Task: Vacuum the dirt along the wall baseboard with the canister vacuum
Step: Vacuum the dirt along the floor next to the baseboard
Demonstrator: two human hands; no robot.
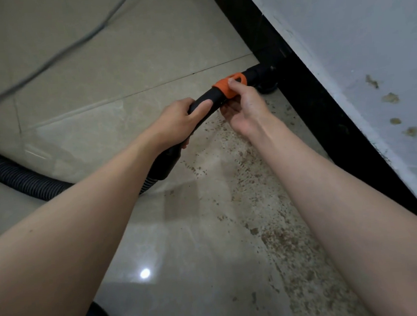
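1. Two bare hands hold the curved black handle tube of the canister vacuum, both arms stretched out toward the wall.
2. The left hand grips the bend of the tube, fingers curled round it and thumb laid along its top.
3. The right hand holds the tube further forward, its thumb pressed on the orange collar and its fingers curled beneath the tube.
4. Past the collar the tube ends in a black nozzle, which points at the black baseboard; its tip lies just at the foot of the baseboard, though black on black hides whether they touch.
5. A small round black part sits on the floor just under the nozzle, beside the baseboard.
6. The ribbed black hose runs from the back end of the handle tube across the floor to the left edge of the view, and another stretch of hose shows at the bottom edge.
7. Brown dirt lies scattered on the glossy beige tile floor in a band beside the baseboard, from under the hands to the bottom of the view.
8. A grey cable, blurred, crosses the upper left.
9. The pale wall above the baseboard bears several brown stains.
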